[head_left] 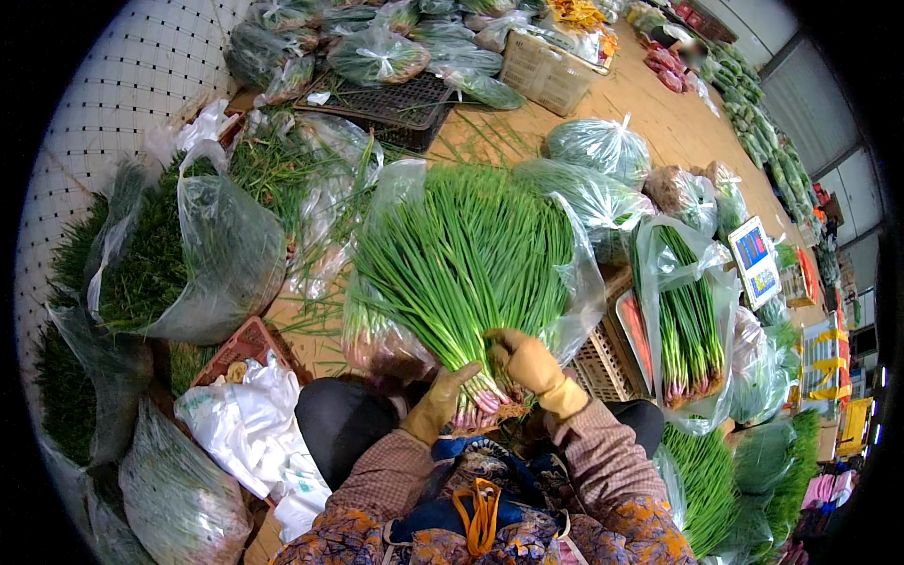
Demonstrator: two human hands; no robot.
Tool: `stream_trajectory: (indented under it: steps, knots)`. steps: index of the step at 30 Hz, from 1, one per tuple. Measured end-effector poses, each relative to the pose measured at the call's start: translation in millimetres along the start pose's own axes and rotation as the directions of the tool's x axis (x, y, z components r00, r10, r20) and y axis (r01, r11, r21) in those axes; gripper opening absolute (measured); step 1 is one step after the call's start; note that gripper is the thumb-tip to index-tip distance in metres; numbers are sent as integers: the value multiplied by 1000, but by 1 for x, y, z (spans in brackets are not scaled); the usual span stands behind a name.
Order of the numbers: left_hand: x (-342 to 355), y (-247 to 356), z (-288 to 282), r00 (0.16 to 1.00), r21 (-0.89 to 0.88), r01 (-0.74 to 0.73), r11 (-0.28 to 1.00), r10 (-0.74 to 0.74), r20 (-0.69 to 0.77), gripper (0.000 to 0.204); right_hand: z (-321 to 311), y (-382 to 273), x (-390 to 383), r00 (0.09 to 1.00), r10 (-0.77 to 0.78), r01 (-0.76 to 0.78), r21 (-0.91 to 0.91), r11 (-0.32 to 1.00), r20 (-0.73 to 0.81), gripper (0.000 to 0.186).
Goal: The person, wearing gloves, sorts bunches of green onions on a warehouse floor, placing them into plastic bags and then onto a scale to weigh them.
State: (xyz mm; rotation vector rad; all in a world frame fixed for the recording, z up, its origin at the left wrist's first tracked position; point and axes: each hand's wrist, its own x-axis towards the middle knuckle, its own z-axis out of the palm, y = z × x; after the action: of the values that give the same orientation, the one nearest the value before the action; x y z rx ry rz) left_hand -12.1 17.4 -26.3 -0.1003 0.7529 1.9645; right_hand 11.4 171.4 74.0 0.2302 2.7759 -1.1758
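Head view: from where I stand, the long, slender green onions fan out over the seated person's lap, glossy green tubes spreading toward the far side, with pale, pinkish bulbs and stringy roots at the near end. The left hand, in a dull tan glove, is closed about the stems on the left, just above the bulbs. The right hand, in a matching, smudged glove, has its fingers curled in against the right edge of the stems; I can't tell whether it grips any.

Thin, crinkled clear plastic shows beside the leaves on the right. Farther right, a bagged bunch stands near a flat white panel with a blue display. On the near left, crumpled white bags lie against a reddish plastic crate. At the far side sit a black lattice crate and a boxy beige crate.
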Motion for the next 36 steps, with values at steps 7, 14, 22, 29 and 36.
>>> stream_trajectory:
  steps: [7, 14, 22, 29, 36]
  knots:
    - [5, -2, 6, 994, 74, -93, 993, 96, -50, 33, 35, -43, 60, 997, -67, 47, -385, 922, -39, 22]
    - [4, 3, 7, 987, 142, -108, 984, 123, -101, 34, 50, -27, 57, 968, -221, 158, -397, 904, -116, 11]
    - [-2, 2, 5, 995, -255, 97, 962, -98, 10, 35, 2, -57, -23, 631, -501, 218, 484, 848, 592, 24]
    - [1, 4, -1, 973, 199, 32, 979, 15, -230, 45, -10, -43, 74, 970, 200, -171, -198, 965, 135, 53]
    - [7, -4, -4, 962, 326, -172, 929, 229, -146, 35, 27, -19, 95, 984, -49, 0, -275, 961, -173, 23]
